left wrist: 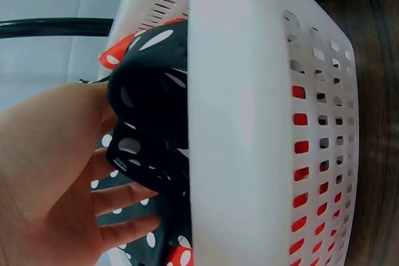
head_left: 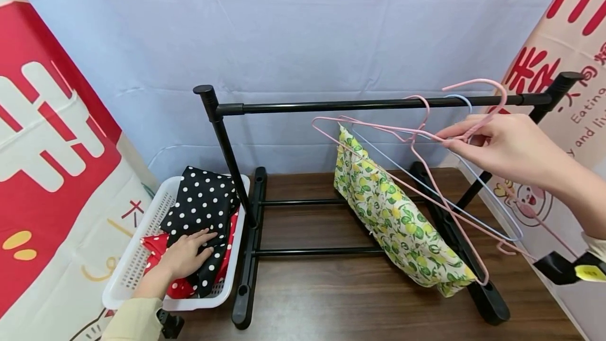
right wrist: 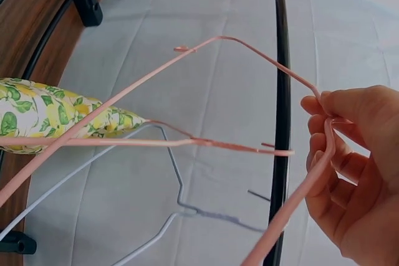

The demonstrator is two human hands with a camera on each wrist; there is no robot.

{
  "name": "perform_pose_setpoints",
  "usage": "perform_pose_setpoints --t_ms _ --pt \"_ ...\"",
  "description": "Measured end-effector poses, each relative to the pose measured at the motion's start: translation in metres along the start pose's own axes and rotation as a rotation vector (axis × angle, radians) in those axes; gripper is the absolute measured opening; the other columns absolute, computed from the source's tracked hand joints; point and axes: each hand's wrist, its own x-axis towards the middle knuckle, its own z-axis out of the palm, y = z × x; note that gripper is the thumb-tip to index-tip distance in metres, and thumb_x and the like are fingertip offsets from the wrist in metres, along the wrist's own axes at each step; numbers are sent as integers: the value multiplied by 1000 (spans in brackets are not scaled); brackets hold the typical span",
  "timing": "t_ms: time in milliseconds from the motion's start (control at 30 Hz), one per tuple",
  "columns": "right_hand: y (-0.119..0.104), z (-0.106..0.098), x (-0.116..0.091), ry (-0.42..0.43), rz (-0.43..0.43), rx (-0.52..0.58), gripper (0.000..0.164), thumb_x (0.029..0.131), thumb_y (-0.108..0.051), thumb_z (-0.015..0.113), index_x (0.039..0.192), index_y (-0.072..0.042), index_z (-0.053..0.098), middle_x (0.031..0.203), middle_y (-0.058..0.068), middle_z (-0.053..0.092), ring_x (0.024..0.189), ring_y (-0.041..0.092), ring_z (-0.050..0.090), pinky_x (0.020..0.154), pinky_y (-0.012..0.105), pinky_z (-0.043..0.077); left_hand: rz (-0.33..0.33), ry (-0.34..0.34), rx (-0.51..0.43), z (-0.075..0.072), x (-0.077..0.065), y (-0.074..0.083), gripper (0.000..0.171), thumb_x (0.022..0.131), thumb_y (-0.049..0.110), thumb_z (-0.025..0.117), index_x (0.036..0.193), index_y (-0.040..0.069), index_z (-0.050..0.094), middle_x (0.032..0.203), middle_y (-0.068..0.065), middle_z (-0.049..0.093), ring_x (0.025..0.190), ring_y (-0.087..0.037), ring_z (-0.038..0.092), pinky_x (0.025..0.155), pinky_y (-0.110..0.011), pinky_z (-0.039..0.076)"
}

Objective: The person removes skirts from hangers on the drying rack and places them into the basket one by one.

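My right hand point(head_left: 506, 146) pinches a pink hanger point(right wrist: 269, 60) at the neck below its hook, in front of the rail; the hanger is bare. Behind it, a second pink hanger point(head_left: 423, 112) and a blue hanger point(head_left: 459, 98) hook over the black rail point(head_left: 331, 106). A lemon-print cloth point(head_left: 393, 214) hangs from a hanger on the rail. Over in the basket point(head_left: 137, 257), my left hand point(head_left: 187, 257) lies on a black polka-dot cloth point(head_left: 203, 199), fingers spread. Red polka-dot cloth point(head_left: 180, 289) shows beneath it.
The black rack's left foot point(head_left: 243, 299) stands right beside the basket on the wooden table point(head_left: 312, 299). Its right foot point(head_left: 490, 299) is partly behind the lemon cloth. Printed curtains point(head_left: 57, 172) flank both sides, with a pale blue cloth point(head_left: 303, 30) behind.
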Motion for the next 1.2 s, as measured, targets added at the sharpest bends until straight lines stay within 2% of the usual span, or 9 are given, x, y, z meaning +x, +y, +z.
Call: perform_pose_setpoints --t_ms 133,333,500,533,667,733,800,1000,1200 --pt "4 -1 -9 9 36 13 11 83 -15 67 87 -22 74 80 -5 63 45 4 24 40 19 20 -2 -24 -14 2 0 -1 41 89 26 56 128 12 55 134 -20 48 117 -48 44 92 -62 35" --pt "8 -4 -20 -1 133 19 13 83 -18 67 94 -20 74 71 -3 60 40 7 25 39 21 20 3 -21 -28 4 0 -1 42 90 25 55 129 10 53 133 -22 47 119 -49 42 95 -63 32" --pt "11 -6 -26 -1 185 9 14 85 -19 66 96 -17 74 89 7 68 40 9 25 40 22 20 2 4 -18 5 0 1 42 89 26 57 128 11 54 132 -22 48 116 -48 45 91 -65 34" --pt "12 -6 -28 6 191 9 14 84 -19 66 96 -17 74 91 4 69 40 8 25 39 22 20 3 12 -15 5 -1 1 42 88 25 57 128 11 55 131 -21 48 115 -47 46 90 -65 35" --pt "15 -8 -35 59 169 10 15 81 -12 69 95 -14 74 88 -17 62 39 6 27 38 20 22 8 50 -11 5 -3 3 40 88 24 59 126 12 56 127 -20 51 111 -43 50 86 -64 38" --pt "16 -9 -38 84 151 19 15 79 -9 70 93 -12 74 86 -29 52 41 3 30 38 18 24 9 68 -11 5 -4 4 40 87 24 59 125 12 57 125 -19 52 110 -41 51 86 -62 40" --pt "17 -10 -41 98 148 29 15 76 -7 72 92 -10 74 83 -33 48 45 1 34 39 17 26 7 86 -16 5 -5 5 39 87 24 60 124 11 57 123 -19 52 108 -40 52 85 -61 42" --pt "21 -14 -52 98 166 63 18 77 -3 71 95 -8 71 70 -19 46 50 0 37 39 16 27 -7 133 -21 5 -7 6 37 85 25 64 119 11 60 116 -18 55 100 -35 57 83 -57 46" --pt "23 -14 -58 165 121 182 38 76 9 67 93 -25 70 70 -17 46 51 -2 34 38 20 26 -1 181 -37 1 -9 7 30 84 24 64 112 12 63 110 -12 59 96 -30 59 82 -54 47"
